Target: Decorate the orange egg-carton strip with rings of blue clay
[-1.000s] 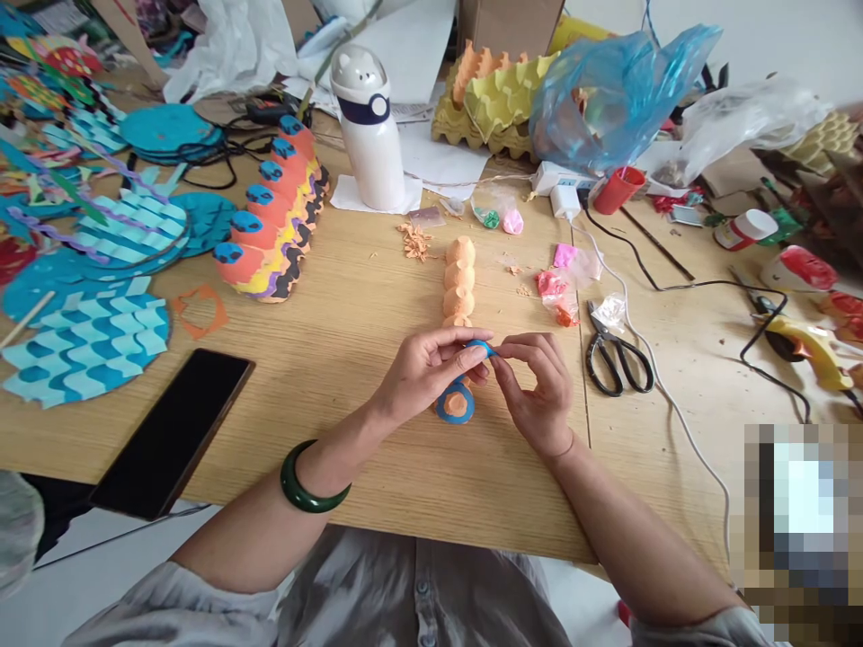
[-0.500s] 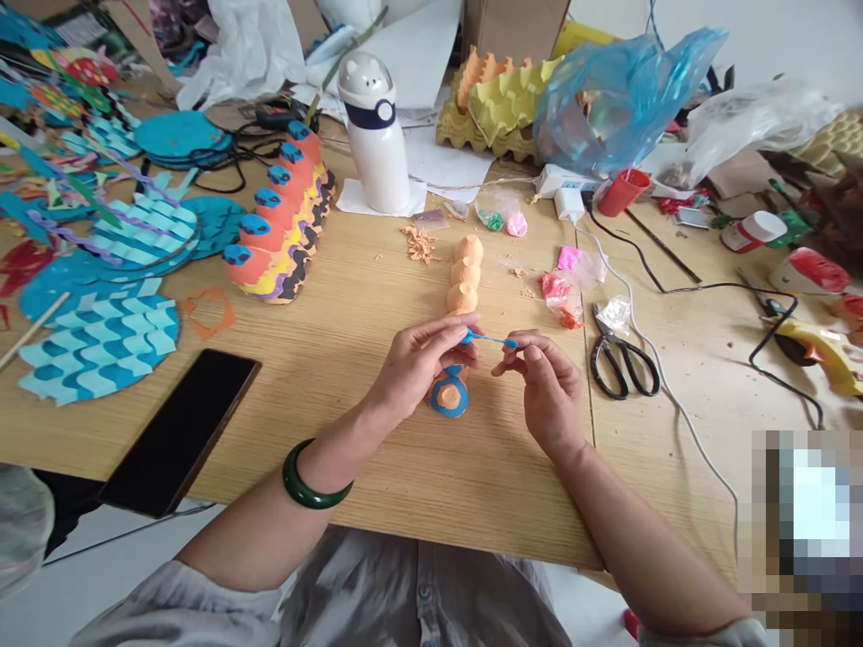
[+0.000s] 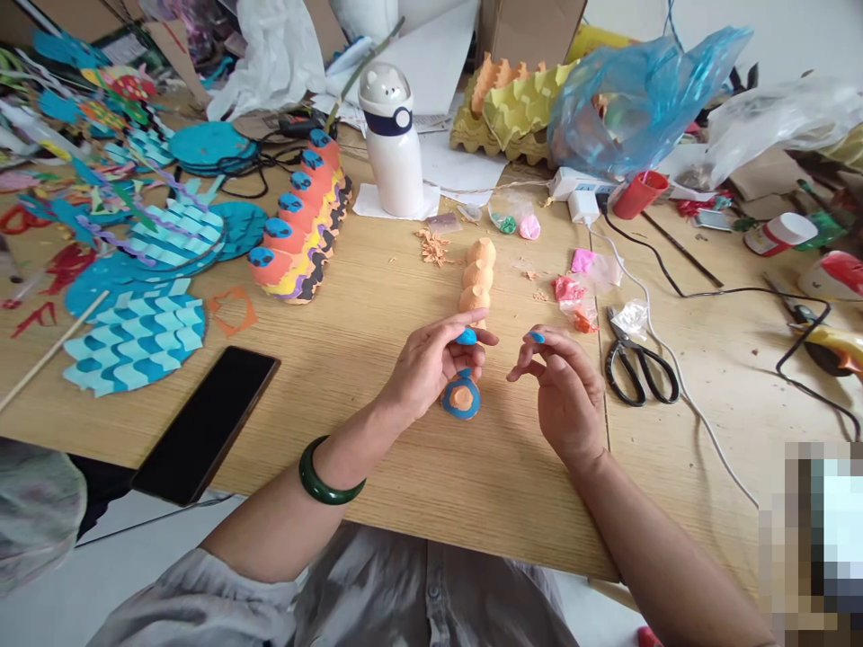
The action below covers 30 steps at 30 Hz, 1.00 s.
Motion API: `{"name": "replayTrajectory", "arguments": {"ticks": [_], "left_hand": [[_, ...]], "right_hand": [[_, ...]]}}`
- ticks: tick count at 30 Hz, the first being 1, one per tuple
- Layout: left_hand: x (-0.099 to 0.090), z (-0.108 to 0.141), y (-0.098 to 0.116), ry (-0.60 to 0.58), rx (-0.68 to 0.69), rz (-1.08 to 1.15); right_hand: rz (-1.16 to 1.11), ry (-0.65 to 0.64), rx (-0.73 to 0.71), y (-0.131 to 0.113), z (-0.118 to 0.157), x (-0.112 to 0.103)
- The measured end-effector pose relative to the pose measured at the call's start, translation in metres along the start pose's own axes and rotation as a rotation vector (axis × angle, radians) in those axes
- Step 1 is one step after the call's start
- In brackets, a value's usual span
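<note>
My left hand [image 3: 431, 359] pinches a lump of blue clay [image 3: 466, 336] between thumb and fingers, just above an orange bumpy strip [image 3: 478, 276] lying on the table. At the near end of that strip is a bump with a blue ring [image 3: 461, 397] around its orange middle. To the right, my right hand [image 3: 568, 382] holds a smaller blue bit [image 3: 537, 338] at its fingertips. The two blue pieces are apart. Part of the strip is hidden behind my left hand.
A black phone [image 3: 206, 424] lies at the left, near the table's front edge. Behind it stands a painted orange bumpy piece [image 3: 303, 225], with a white bottle [image 3: 393, 153] farther back. Black-handled scissors [image 3: 640, 364] and a white cable [image 3: 680, 395] lie at the right.
The thin blue strand between my hands has parted, and my right hand has moved away from my left. The whole view has shifted slightly, so the table items appear farther right.
</note>
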<state>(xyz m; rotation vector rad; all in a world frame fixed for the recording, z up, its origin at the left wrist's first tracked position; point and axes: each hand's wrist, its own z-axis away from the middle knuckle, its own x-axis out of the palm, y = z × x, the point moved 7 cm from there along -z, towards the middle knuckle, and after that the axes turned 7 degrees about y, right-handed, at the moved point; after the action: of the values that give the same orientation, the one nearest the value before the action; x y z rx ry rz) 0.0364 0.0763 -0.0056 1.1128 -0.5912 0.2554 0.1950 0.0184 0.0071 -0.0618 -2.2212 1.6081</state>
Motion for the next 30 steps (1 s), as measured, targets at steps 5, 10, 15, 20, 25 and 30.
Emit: {"name": "replayTrajectory", "arguments": {"ticks": [5, 10, 15, 20, 25, 30], "left_hand": [[0.004, 0.001, 0.001, -0.014, -0.08, 0.095], [0.002, 0.0, 0.007, -0.001, 0.028, 0.043], [-0.016, -0.007, 0.025, 0.106, 0.153, 0.0], [-0.031, -0.015, 0.031, 0.178, 0.169, -0.193], [-0.037, -0.02, 0.027, 0.208, 0.192, -0.341], [-0.047, -0.024, 0.026, 0.241, 0.167, -0.567]], "right_hand": [[0.024, 0.034, 0.047, 0.004, -0.001, -0.002], [-0.021, 0.015, 0.077, 0.009, 0.0, -0.001], [-0.105, 0.057, 0.289, 0.03, 0.0, 0.0], [-0.065, 0.008, 0.4, 0.047, 0.002, 0.005], [-0.029, -0.035, 0.395, 0.048, 0.002, 0.006], [0.029, -0.034, 0.368, 0.05, 0.001, 0.003]]}}
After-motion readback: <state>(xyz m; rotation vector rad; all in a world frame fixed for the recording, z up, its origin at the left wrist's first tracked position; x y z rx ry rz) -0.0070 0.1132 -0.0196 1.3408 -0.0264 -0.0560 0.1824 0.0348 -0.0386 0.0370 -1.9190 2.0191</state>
